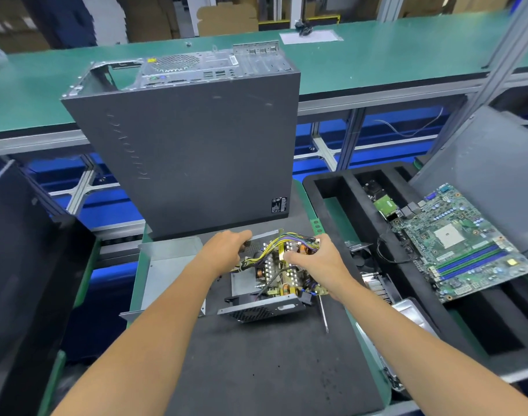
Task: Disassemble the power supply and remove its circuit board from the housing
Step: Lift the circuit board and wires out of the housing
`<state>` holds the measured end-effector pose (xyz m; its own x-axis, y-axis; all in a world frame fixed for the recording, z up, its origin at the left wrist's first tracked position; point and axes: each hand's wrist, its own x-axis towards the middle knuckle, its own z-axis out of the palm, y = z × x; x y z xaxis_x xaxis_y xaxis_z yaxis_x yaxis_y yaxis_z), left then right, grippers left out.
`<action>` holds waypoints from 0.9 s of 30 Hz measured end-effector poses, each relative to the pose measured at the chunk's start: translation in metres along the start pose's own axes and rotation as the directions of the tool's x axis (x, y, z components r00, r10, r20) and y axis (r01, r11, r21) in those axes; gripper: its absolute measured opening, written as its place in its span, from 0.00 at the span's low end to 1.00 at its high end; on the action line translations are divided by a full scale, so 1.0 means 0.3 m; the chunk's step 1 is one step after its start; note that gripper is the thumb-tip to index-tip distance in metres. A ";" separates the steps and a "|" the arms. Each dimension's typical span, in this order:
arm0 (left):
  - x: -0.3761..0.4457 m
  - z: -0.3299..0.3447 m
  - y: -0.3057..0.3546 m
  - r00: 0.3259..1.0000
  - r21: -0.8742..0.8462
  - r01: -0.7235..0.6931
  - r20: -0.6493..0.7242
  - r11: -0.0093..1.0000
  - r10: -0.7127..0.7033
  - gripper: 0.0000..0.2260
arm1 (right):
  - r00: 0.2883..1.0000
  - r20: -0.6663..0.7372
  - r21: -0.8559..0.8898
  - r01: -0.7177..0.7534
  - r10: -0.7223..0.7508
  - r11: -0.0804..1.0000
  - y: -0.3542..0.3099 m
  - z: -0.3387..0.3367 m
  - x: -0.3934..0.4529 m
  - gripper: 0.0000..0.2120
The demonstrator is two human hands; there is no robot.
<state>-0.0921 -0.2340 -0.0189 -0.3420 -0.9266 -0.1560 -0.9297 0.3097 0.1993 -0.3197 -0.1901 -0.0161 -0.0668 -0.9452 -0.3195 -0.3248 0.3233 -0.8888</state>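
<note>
Both arms reach forward; left hand (223, 250) curled, palm down; right hand (314, 261) curled, fingers gripping.

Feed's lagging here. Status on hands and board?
Both hands gripping tan circuit board. Board still inside grey metal housing. Yellow-purple wire bundle draped across.

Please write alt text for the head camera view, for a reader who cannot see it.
Two hands work on an opened power supply on a dark mat: the right hand grips its circuit board, the left hand holds the housing's far edge. A computer case stands behind.
</note>
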 end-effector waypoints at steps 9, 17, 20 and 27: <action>-0.012 -0.010 0.016 0.998 0.091 -0.021 0.060 0.996 0.016 0.13 | 0.995 0.069 0.042 -0.074 0.071 0.996 0.012 -0.008 0.025 0.29; -0.090 -0.073 0.108 0.898 0.011 -0.303 -0.332 0.953 0.289 0.04 | 0.975 0.078 0.074 -0.213 0.207 0.974 0.055 -0.010 0.080 0.30; -0.127 -0.065 0.197 0.849 0.119 -0.482 -0.180 0.868 0.497 0.08 | 0.975 0.076 0.071 -0.214 0.209 0.974 0.046 -0.012 0.085 0.36; -0.134 -0.015 0.308 0.829 0.127 -0.546 -0.063 0.828 0.556 0.12 | 0.975 0.113 0.065 -0.197 0.189 0.978 0.015 -0.016 0.092 0.34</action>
<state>-0.1637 -0.1689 0.0102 -0.7922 -0.6088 0.0423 -0.6001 0.7897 0.1275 -0.3276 -0.2148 -0.0274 -0.0197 -0.8558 -0.5169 -0.2434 0.5056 -0.8277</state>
